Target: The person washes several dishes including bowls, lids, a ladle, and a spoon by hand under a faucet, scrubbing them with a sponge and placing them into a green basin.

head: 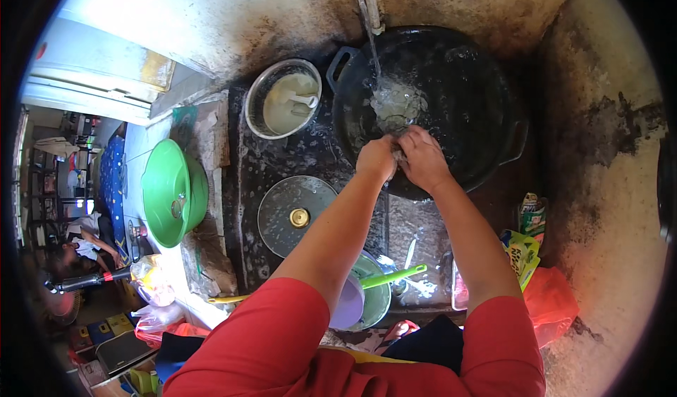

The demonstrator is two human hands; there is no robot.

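Water pours from a pipe [369, 5] at the top into a large black tub [465, 106] with two handles, filled with water. My left hand [376, 160] and my right hand [424, 159] come together over the tub's near edge. Between them they hold a small greyish wet thing, mostly hidden by the fingers; its kind cannot be told. Just beyond my hands the falling stream makes froth on the water. A metal bowl [249, 106] with cloudy liquid and a white-handled utensil stands left of the tub.
A glass pot lid [280, 212] lies left of my forearms. Below are a purple dipper [349, 304], a green-handled utensil [394, 276] and forks [389, 262]. A green basin [198, 196] stands at left, a red plastic bag [552, 302] at right. A person [98, 238] is far left.
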